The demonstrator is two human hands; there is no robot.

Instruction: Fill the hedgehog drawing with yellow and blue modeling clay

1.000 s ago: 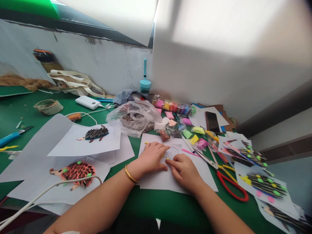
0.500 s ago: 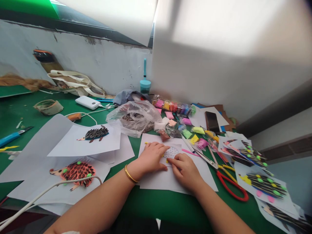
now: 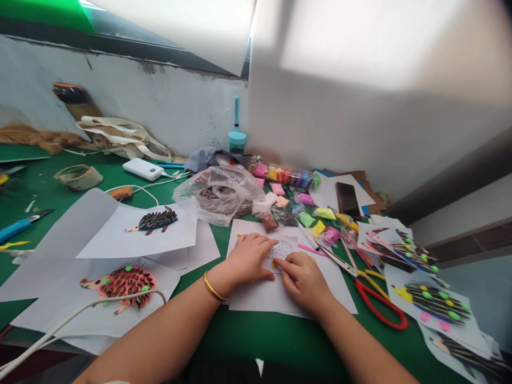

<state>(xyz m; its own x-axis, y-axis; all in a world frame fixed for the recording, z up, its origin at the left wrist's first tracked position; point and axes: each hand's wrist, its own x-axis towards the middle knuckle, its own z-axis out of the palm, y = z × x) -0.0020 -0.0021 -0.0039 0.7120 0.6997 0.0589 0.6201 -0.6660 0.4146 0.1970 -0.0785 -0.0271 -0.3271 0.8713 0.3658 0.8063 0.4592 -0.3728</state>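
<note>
Resting on a white sheet (image 3: pixel 260 296) near the table's (image 3: pixel 256 336) front edge, both hands meet over a small dotted drawing (image 3: pixel 282 248). The left hand (image 3: pixel 250 258) lies flat, fingers spread narrowly, holding the paper down. The right hand (image 3: pixel 303 277) is curled, fingertips pinched on yellow clay at the drawing's near edge. Red scissors (image 3: pixel 376 298) lie right. Farther off sit clay packets (image 3: pixel 286 175) and a seed bag (image 3: pixel 220 193).

two hands (image 3: pixel 250 260) – two scissors (image 3: pixel 374 293), one phone (image 3: pixel 347 199)
</note>
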